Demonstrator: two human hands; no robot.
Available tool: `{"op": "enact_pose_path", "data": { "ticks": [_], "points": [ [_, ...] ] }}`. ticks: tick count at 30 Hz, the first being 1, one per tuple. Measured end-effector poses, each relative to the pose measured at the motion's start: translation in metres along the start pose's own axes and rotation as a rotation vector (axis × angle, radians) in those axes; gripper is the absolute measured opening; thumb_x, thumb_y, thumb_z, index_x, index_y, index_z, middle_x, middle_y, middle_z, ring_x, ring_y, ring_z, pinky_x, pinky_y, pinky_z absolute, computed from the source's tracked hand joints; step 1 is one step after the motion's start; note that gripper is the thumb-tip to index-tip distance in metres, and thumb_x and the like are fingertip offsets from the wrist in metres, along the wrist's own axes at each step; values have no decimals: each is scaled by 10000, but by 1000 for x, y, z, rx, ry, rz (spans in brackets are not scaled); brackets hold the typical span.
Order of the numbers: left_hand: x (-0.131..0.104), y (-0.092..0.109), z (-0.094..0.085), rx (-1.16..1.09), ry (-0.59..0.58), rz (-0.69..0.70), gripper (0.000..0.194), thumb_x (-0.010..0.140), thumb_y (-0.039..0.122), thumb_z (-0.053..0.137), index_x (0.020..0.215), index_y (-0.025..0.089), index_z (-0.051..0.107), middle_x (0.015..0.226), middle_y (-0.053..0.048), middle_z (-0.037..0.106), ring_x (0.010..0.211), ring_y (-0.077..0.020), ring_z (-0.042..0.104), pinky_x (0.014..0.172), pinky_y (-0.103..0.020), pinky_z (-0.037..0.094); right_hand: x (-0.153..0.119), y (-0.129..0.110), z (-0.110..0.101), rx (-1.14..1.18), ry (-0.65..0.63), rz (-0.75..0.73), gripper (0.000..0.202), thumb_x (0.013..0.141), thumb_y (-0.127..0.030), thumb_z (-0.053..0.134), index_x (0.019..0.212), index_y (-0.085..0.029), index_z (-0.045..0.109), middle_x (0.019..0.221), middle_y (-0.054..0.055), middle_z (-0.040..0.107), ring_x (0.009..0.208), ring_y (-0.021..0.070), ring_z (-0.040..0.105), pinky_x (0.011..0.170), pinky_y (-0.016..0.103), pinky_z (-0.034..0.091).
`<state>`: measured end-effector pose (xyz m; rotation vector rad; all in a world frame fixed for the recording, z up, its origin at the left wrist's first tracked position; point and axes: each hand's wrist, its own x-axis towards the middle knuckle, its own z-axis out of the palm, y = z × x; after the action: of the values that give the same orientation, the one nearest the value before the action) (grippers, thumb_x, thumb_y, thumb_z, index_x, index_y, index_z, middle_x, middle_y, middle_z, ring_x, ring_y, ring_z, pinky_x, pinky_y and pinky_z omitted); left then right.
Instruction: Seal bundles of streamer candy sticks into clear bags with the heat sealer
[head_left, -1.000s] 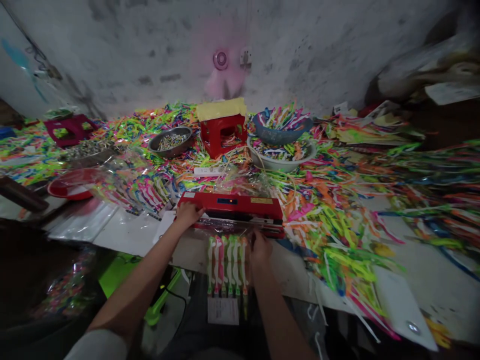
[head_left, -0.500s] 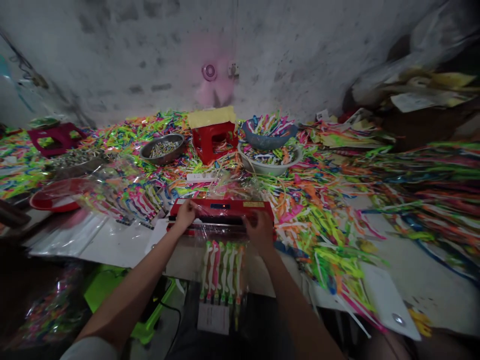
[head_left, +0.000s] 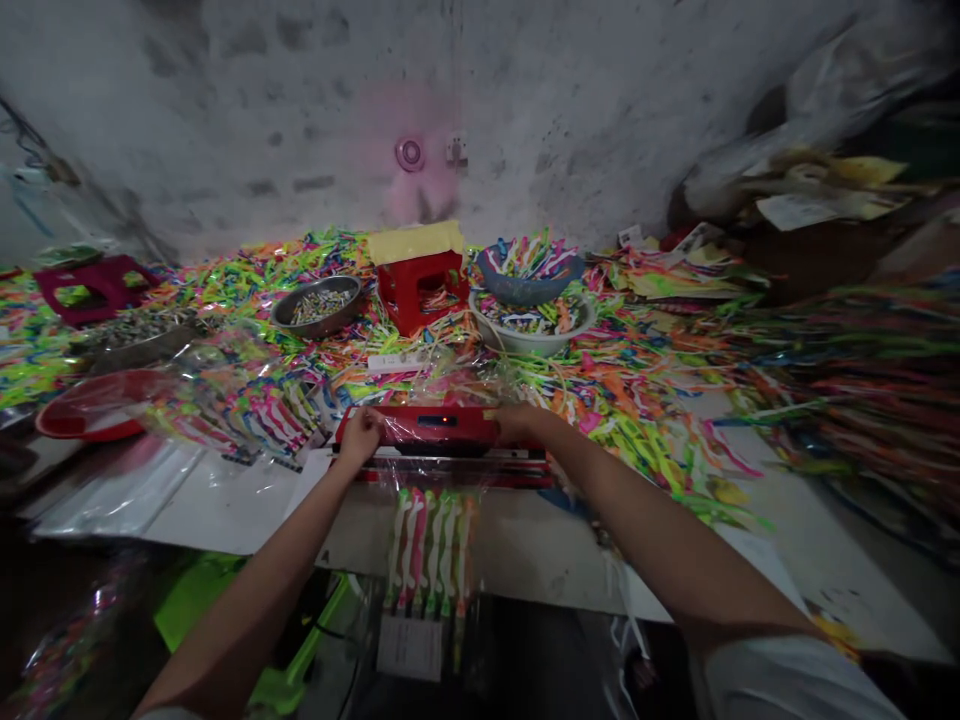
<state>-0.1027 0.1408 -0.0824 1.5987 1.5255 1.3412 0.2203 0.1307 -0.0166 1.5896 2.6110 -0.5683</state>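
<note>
A red bag sealer point(head_left: 420, 430) with a small lit display stands on the table in front of me. Across it lies the mouth of a clear plastic bag point(head_left: 431, 540), which hangs over the table's front edge. Inside are several wavy coloured strips and a white card. My left hand point(head_left: 361, 435) is closed in a pinch on the bag's upper left corner, at the sealer's left end. At the right end, my right hand point(head_left: 517, 425) lies with bent fingers on the sealer's red lid; its fingertips are partly hidden.
Filled bags point(head_left: 255, 420) lie at the left beside a red basin point(head_left: 97, 435). Behind the sealer are a metal bowl point(head_left: 352, 292), a red stool point(head_left: 420, 310), a blue bowl point(head_left: 529, 292) and a white power strip point(head_left: 397, 362). Loose coloured strips point(head_left: 630, 400) cover much of the table.
My right hand has moved from the sealer's front, near the bag's right side, up and back onto the lid, its elbow swinging outward. The left hand keeps its pinch. The view has shifted slightly.
</note>
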Motion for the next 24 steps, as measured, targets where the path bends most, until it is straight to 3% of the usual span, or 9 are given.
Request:
{"op": "enact_pose_path", "data": {
  "ticks": [3,10,13,16,18,21,24],
  "points": [
    [3,-1,0,-8,-1,-7,81,719,212,570,683,210,498,661,16,602,655,-162,591,666,-281,453,-10,6,-3,21,-4,3,250,697,-199,686,944,-206,725,838,26,727,697,182,606,625,247,428],
    [5,13,-1,-13,-12,-1,131,764,238,544,697,229,431,666,16,559,670,-164,568,696,-283,455,-25,1,8,208,372,117,197,750,-115,532,906,-146,648,832,45,677,732,177,564,643,250,390],
    [-17,26,-10,-54,-182,75,161,839,325,502,751,240,397,748,-10,608,768,-177,607,757,-290,470,-39,-10,25,331,463,68,182,801,-156,507,936,-148,628,828,38,675,759,179,596,678,255,422],
    [-55,34,-22,8,-436,160,155,885,361,460,800,245,400,860,-51,661,910,-210,635,826,-318,478,-58,-27,52,346,402,-17,233,857,-190,477,1030,-157,630,906,67,705,855,206,648,726,277,466],
    [-80,33,-27,143,-548,175,116,894,338,447,830,242,461,899,-70,679,945,-230,642,844,-331,483,-68,-39,73,249,367,-40,321,870,-157,457,1150,-155,615,1085,117,702,1018,233,645,837,320,482],
    [-105,20,-26,295,-606,203,202,900,283,416,996,232,587,1053,-103,690,1073,-251,623,928,-343,463,-74,-54,104,57,357,-45,453,845,-68,433,1279,-95,563,1305,189,599,1225,255,554,1016,393,426],
    [-115,6,-20,325,-585,257,362,895,250,413,1211,228,589,1264,-107,630,1248,-252,529,1039,-337,396,-72,-60,125,-30,382,-31,480,838,-37,408,1298,-36,544,1343,216,563,1283,250,508,1082,403,391]
  ]
}}
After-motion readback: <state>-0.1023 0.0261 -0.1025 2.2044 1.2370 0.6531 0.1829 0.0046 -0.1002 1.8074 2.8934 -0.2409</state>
